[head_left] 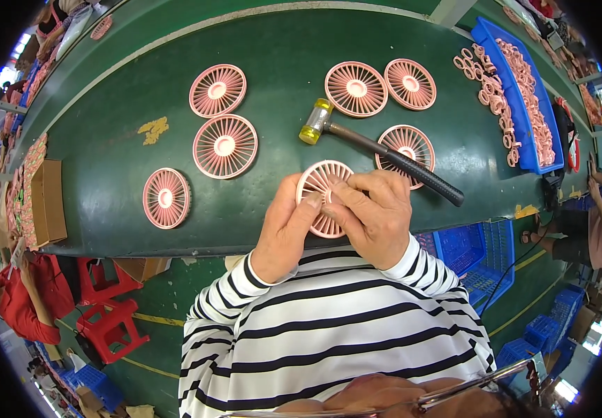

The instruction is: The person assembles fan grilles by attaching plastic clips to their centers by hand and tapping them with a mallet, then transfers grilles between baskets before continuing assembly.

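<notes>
In front of my chest, both hands hold one round pink fan grille [327, 167] with thin radial spokes, tilted up off the table. My left hand [285, 226] grips its left rim, the thumb pressing toward the middle. On the other side my right hand [377, 216] has its fingers and thumb closed at the hub, which they largely hide. Just beyond my right hand lies another pink grille [407, 143], with the black handle of a mallet [377, 148] across it. The mallet's head has yellow faces.
More pink grilles lie flat on the green table [280, 90], such as one at left [165, 198]. A blue crate [517, 90] of small pink rings stands at far right, with loose rings [492, 94] beside it. An open cardboard box [48, 202] sits at the left end, near a co-worker in red [32, 292].
</notes>
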The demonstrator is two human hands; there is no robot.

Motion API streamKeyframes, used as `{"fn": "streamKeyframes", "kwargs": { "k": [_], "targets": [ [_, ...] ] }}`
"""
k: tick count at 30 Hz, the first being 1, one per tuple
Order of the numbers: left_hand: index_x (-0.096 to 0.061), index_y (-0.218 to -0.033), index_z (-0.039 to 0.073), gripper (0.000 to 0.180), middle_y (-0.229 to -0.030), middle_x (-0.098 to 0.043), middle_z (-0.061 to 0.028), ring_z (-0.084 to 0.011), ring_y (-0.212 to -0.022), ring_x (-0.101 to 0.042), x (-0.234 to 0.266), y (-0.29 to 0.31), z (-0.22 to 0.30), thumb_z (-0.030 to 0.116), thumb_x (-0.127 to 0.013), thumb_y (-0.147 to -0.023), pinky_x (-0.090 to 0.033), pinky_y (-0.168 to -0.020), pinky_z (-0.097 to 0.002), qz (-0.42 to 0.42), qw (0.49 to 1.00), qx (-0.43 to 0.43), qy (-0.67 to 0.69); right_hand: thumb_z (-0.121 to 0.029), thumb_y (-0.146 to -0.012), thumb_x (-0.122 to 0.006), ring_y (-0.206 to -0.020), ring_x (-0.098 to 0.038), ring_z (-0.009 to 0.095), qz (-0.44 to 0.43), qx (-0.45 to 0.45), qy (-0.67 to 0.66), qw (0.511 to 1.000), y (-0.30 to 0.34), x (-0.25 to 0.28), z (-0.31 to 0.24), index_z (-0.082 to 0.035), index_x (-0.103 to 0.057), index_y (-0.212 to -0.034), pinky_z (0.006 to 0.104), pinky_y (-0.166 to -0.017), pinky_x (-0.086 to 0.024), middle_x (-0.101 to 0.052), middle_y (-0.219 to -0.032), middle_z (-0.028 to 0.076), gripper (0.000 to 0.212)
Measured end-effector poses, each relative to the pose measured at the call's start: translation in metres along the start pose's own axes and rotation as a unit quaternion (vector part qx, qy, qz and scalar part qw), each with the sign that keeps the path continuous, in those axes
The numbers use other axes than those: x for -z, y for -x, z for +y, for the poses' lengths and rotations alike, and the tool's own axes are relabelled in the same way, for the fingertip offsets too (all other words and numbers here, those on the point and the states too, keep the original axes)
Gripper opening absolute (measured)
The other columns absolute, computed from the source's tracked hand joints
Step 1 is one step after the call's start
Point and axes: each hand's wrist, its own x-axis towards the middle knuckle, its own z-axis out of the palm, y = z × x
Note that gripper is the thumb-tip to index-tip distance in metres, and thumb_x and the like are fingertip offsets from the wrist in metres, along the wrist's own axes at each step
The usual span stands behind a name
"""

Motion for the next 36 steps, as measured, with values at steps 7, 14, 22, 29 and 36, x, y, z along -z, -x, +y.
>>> {"fn": "streamKeyframes", "kwargs": {
  "k": [7, 14, 22, 29, 36],
  "targets": [
    [-0.044, -0.125, 0.000, 0.036, -0.113, -0.056, -0.0079, -0.0124, -0.103, -0.055, 0.014, 0.000, 0.026, 0.019, -0.051, -0.096, -0.046, -0.090, -0.0289, -0.194, 0.952, 0.197, 0.135, -0.026, -0.064, -0.078, -0.082, -0.056, 0.016, -0.054, 0.136, 0.052, 0.988, -0.004, 0.032, -0.015, -0.008, -0.070, -0.091, 0.0343, -0.076, -0.038, -0.061, -0.087, -0.003, 0.034],
    [-0.045, -0.121, -0.001, 0.038, -0.108, -0.056, -0.0065, -0.0084, -0.098, -0.054, 0.011, -0.001, 0.022, 0.026, -0.058, -0.098, -0.048, -0.085, -0.0256, -0.214, 0.969, 0.097, 0.075, -0.022, -0.065, -0.080, -0.085, -0.055, 0.018, -0.039, 0.081, 0.019, 0.996, 0.004, 0.027, -0.019, -0.009, -0.072, -0.090, 0.0354, -0.078, -0.040, -0.061, -0.092, -0.002, 0.029],
    [-0.043, -0.122, -0.002, 0.041, -0.108, -0.056, -0.0071, -0.0093, -0.098, -0.055, 0.011, 0.001, 0.013, 0.026, -0.059, -0.097, -0.048, -0.085, -0.0263, -0.154, 0.978, 0.101, 0.098, -0.022, -0.065, -0.080, -0.087, -0.053, 0.022, -0.068, 0.035, -0.067, 0.995, 0.004, 0.017, -0.007, -0.008, -0.072, -0.094, 0.0367, -0.079, -0.039, -0.062, -0.092, 0.000, 0.033],
    [-0.044, -0.121, -0.001, 0.039, -0.108, -0.056, -0.0068, -0.0094, -0.097, -0.055, 0.014, 0.002, 0.008, 0.024, -0.059, -0.097, -0.049, -0.084, -0.0260, -0.153, 0.978, 0.099, 0.098, -0.023, -0.063, -0.082, -0.087, -0.054, 0.022, -0.059, 0.027, -0.101, 0.993, 0.009, 0.009, -0.001, -0.009, -0.072, -0.096, 0.0366, -0.077, -0.039, -0.062, -0.093, 0.001, 0.037],
    [-0.044, -0.121, -0.002, 0.037, -0.108, -0.058, -0.0076, -0.0097, -0.097, -0.057, 0.013, 0.004, 0.001, 0.021, -0.060, -0.096, -0.050, -0.084, -0.0262, -0.127, 0.984, 0.068, 0.104, -0.021, -0.064, -0.082, -0.089, -0.054, 0.025, -0.061, 0.007, -0.107, 0.992, 0.005, 0.009, -0.005, -0.010, -0.072, -0.102, 0.0361, -0.077, -0.044, -0.060, -0.101, 0.005, 0.041]
  ]
}}
